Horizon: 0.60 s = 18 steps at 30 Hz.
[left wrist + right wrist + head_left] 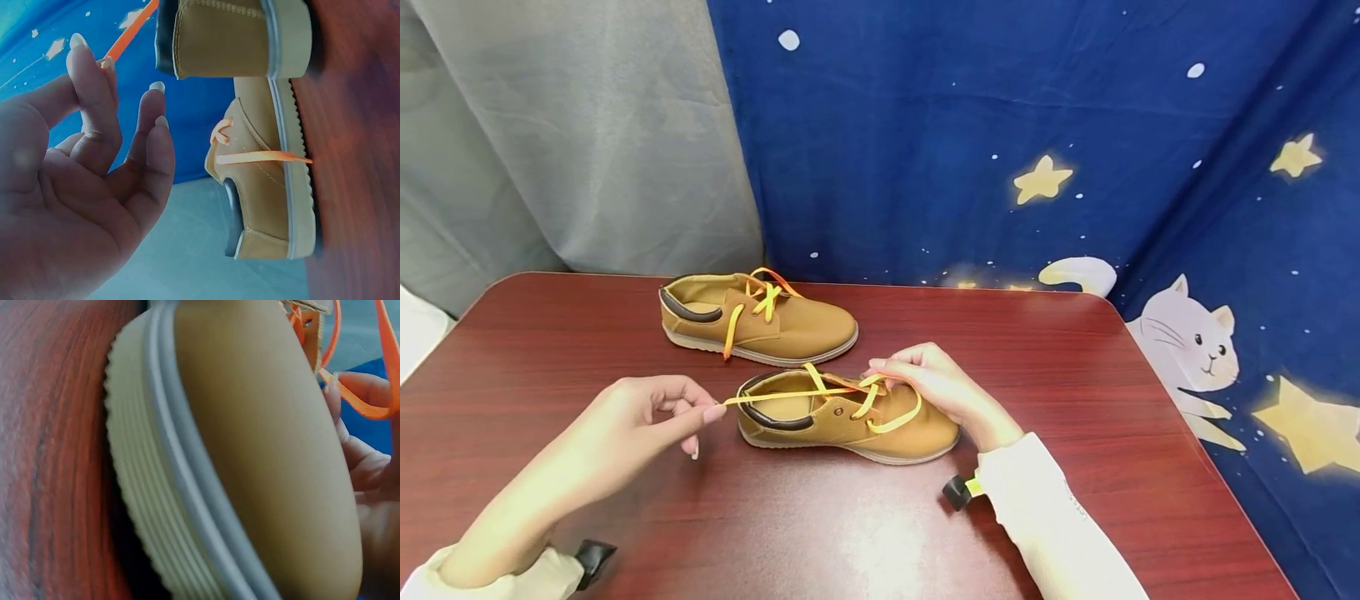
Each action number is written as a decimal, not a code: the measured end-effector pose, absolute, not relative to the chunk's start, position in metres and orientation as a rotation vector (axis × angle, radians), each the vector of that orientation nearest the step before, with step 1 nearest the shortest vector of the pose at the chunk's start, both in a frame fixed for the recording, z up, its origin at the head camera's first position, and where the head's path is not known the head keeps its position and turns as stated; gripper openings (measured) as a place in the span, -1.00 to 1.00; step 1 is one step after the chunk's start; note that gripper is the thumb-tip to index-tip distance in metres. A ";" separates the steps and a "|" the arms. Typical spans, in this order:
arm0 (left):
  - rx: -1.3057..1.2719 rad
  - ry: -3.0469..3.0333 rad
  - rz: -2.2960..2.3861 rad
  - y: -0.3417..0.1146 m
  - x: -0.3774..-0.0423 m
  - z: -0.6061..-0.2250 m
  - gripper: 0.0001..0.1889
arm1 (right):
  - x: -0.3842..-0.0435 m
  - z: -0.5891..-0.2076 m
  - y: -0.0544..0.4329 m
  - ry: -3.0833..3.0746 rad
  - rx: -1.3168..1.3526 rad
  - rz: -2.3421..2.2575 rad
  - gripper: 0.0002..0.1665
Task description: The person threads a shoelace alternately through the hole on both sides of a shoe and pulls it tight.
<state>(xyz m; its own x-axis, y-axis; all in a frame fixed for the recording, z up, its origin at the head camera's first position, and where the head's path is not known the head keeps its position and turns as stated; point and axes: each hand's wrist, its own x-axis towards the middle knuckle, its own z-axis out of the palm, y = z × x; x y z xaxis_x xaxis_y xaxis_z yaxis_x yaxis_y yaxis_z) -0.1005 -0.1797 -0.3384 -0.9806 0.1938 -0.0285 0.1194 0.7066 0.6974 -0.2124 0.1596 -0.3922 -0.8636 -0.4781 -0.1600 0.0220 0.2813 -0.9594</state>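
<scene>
A tan shoe [842,429] with a dark collar stands on the table, its toe to the right. Left of its heel, my left hand [643,425] pinches the end of a yellow-orange shoelace [775,395] between thumb and index finger, drawing it straight across the shoe's opening. Over the far side of the laces, my right hand [936,383] pinches a stretch of lace near the tongue. In the right wrist view, the toe of the shoe [262,456] covers part of that hand. A loose lace loop hangs over the near side.
Behind it stands a second tan shoe [808,325], toe to the right, its lace crossed and one end hanging down the side. Both rest on a reddish-brown table [1075,400]. Grey [602,133] and blue starry curtains [925,150] hang beyond the far edge.
</scene>
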 end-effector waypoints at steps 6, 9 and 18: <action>0.229 2.808 1.155 -0.189 -0.095 -0.342 -0.79 | -0.212 -0.391 0.155 2.073 -0.418 -1.636 -0.62; 0.211 2.832 1.139 -0.196 -0.092 -0.344 -0.81 | -0.211 -0.389 0.153 2.025 -0.381 -1.663 -0.60; 0.136 2.835 1.089 -0.221 -0.079 -0.352 -0.85 | -0.210 -0.388 0.163 1.854 -0.546 -1.832 -0.60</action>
<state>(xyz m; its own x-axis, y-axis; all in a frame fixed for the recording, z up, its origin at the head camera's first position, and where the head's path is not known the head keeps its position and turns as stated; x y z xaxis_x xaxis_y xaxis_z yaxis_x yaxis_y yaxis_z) -0.0789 -0.2214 -0.3525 -0.9908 0.1197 -0.0629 0.0468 0.7400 0.6710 -0.2102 0.1632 -0.3875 -0.8081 -0.5865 -0.0541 0.0473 0.0269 -0.9985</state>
